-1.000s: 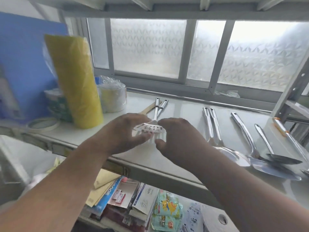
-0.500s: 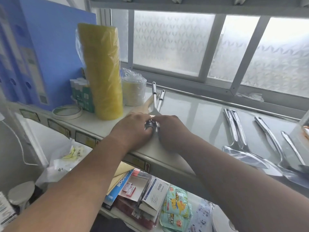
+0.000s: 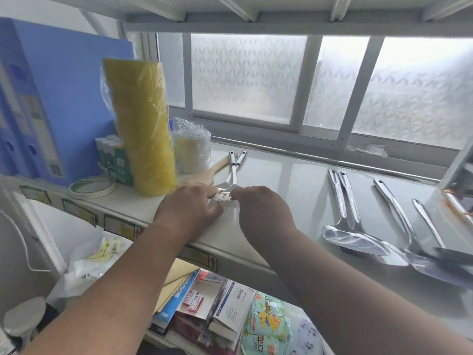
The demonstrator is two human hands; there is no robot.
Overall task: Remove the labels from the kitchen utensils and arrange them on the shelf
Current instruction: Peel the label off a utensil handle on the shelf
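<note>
Near the glossy white shelf's (image 3: 294, 180) front edge, the left hand (image 3: 188, 210) and right hand (image 3: 258, 208) both pinch the flat, label-covered head of a slim steel turner (image 3: 233, 172), fingers curled. Polished steel ladles (image 3: 358, 226) lie toward its right end.

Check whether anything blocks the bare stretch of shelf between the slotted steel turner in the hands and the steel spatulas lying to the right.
Nothing visible does. The left hand and right hand pinch the slotted steel turner at its head; the white shelf top between it and the steel spatulas lies bare.
</note>
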